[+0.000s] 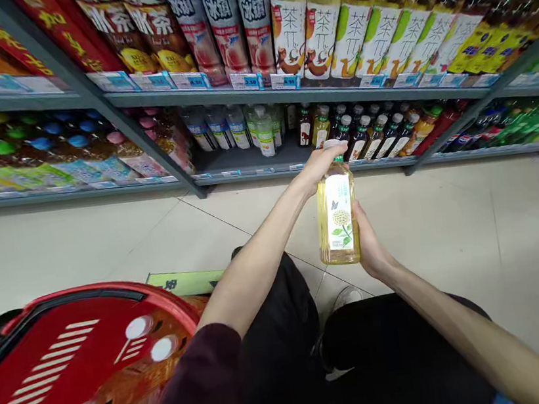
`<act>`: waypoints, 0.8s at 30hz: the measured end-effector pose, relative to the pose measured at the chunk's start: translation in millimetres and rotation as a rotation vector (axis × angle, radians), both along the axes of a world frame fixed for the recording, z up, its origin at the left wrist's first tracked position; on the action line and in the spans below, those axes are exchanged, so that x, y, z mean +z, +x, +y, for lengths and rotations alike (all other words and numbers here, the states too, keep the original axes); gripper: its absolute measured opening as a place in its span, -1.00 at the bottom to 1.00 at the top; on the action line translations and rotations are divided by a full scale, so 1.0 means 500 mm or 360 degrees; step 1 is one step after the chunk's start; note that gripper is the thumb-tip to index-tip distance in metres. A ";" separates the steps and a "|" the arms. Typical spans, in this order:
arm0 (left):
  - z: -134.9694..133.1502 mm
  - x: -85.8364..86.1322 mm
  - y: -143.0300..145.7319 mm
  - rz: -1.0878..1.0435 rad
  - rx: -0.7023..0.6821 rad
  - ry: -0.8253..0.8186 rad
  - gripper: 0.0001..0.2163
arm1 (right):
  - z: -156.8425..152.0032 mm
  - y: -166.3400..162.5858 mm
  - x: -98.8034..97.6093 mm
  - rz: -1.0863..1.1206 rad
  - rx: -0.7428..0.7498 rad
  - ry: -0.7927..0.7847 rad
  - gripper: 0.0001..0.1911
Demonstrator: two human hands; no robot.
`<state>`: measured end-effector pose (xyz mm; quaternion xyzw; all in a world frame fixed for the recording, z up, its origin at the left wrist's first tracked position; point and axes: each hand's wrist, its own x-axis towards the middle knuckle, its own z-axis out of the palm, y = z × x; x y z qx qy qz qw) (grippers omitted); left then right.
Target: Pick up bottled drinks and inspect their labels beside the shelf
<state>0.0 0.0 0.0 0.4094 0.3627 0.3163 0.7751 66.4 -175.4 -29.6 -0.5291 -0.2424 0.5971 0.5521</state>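
Between my two hands is a bottle of pale yellow tea (337, 219), its white label showing a flower and a butterfly. It tilts with its cap end toward the shelves. My left hand (323, 163) is closed around the neck by the cap. My right hand (368, 238) supports the bottle's lower right side, its fingers mostly hidden behind it. Beyond the cap, on the bottom shelf, stand several dark bottles with white caps (377, 135).
A red shopping basket (40, 384) at my lower left holds several drink bottles (137, 372). Ahead run grey shelves (235, 94) with tea bottles (289, 27) and peach drinks (221, 23). Pale floor tiles (451, 224) lie below, with a yellow-green sign (185, 280) beside the basket.
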 end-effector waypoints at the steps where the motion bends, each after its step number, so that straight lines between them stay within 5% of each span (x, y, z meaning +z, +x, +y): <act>1: 0.000 0.000 -0.001 -0.0016 -0.0004 0.0004 -0.68 | -0.001 0.001 -0.002 -0.0005 -0.0005 -0.0004 -0.32; 12: 0.010 -0.006 0.000 -0.0053 -0.0015 0.0066 -0.65 | -0.003 0.000 0.002 -0.0014 0.0032 -0.0019 -0.21; 18: 0.006 0.023 -0.020 -0.0483 -0.0255 0.0172 -0.67 | -0.001 0.020 0.005 0.0018 0.0209 0.0229 -0.29; 24: -0.047 0.069 -0.029 -0.0998 -0.0346 0.0073 -0.77 | -0.005 0.046 0.025 0.0193 0.0439 0.0125 -0.16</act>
